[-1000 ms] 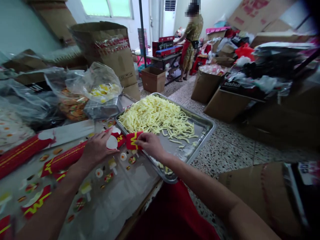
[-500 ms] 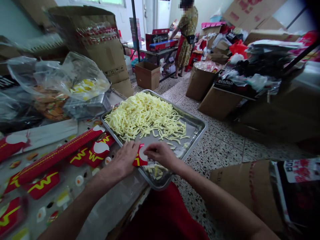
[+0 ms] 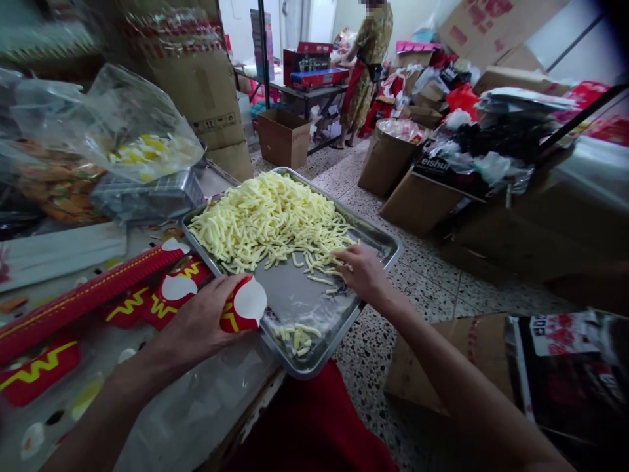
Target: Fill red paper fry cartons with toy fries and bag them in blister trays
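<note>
My left hand is wrapped round a small red fries box with a yellow zigzag and a white rounded face, held over the near left rim of the metal tray. A big heap of pale yellow french fries fills the tray's far left part. My right hand reaches over the right side, its bent fingers closed on some fries at the heap's edge; its fingertips are partly hidden. A few short fries lie in the near corner. Left of the tray are a long nested stack of red boxes and several loose ones.
Clear plastic bags of small pieces stand at the left behind the table. Cardboard boxes sit on the speckled floor, with more to the right. In the back a person stands by a table with a red and blue machine.
My right hand has moved from the fries box to the right edge of the heap. My left hand has drawn the box leftward and turned its white face more into view.
</note>
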{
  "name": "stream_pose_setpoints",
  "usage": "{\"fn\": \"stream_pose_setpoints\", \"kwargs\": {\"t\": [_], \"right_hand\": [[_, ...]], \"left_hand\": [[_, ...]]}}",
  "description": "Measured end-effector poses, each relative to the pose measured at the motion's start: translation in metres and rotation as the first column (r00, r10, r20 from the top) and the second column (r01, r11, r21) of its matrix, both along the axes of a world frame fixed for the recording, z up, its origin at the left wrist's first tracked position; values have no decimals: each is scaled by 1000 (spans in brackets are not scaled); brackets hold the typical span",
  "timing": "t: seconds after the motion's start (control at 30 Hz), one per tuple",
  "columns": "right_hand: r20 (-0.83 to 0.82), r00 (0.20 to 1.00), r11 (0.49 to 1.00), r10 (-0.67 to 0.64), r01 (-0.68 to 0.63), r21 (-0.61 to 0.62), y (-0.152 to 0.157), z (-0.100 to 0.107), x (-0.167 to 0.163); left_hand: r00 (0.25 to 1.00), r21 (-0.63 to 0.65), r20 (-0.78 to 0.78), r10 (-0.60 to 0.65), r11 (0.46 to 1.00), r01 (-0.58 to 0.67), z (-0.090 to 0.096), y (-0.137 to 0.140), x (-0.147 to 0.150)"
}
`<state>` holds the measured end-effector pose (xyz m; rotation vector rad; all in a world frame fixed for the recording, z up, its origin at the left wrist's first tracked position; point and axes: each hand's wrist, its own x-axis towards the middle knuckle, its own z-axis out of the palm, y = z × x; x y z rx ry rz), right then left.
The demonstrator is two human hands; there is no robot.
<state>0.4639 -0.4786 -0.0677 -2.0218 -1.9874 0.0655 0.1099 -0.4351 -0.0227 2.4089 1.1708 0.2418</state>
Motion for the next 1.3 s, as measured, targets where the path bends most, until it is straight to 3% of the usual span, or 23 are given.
{"fn": "stream_pose_setpoints", "kwargs": {"t": [0.07, 0.13, 0.27, 0.37, 0.5, 0.57, 0.6, 0.67, 0.73, 0.77, 0.8, 0.93, 1.07, 1.17, 1.3], "right_hand": [[52, 978, 978, 201, -197, -74, 8, -3, -12], [93, 958, 958, 271, -259, -121, 13, -4, -18], [103, 991, 991, 85, -74, -109, 17, -4, 1], [62, 994, 991, 89, -82, -110, 21, -2, 19], [147, 987, 998, -68, 68, 6, 22, 8, 6], [135, 990, 996, -30, 17, 92, 19, 15, -12], [109, 991, 992, 74, -84, 94, 17, 19, -23], [11, 924, 924, 382, -382, 0, 15, 25, -42], [-101, 777, 766, 621, -629, -132, 20, 30, -57], [-122, 721, 698, 682, -692, -186, 25, 31, -63], [-112, 688, 654, 717, -720, -231, 32, 32, -68], [0, 598, 561, 801, -751, -350, 65, 29, -82], [-82, 494, 437, 865, -824, -360, 80, 20, -86], [-128, 498, 436, 858, -837, -330, 73, 17, -83], [-45, 603, 550, 796, -753, -360, 54, 18, -89]], "left_hand": [[999, 95, 45, 9, 995, -13, 4, -2, 11], [997, 175, 73, 21, 984, -34, 6, -2, 16], [993, 148, 66, 97, 983, -106, 2, 4, 3], [976, 49, 73, 207, 976, -211, -4, 9, -6], [929, 38, 117, 352, 933, -358, -4, 12, -4], [912, 94, 126, 390, 911, -403, -2, 12, -4], [907, 112, 126, 403, 902, -416, -1, 10, -7], [899, 119, 119, 422, 893, -435, -1, 7, -16], [893, 112, 116, 436, 887, -448, -3, 1, -27], [891, 112, 117, 440, 885, -452, -3, -2, -33], [890, 116, 119, 440, 884, -452, -3, -5, -37], [903, 123, 108, 416, 896, -427, -2, -14, -43], [935, 132, 104, 338, 927, -350, -4, -17, -36], [951, 133, 100, 292, 944, -303, -10, -17, -29], [965, 125, 105, 240, 959, -252, -20, -17, -24]]}}
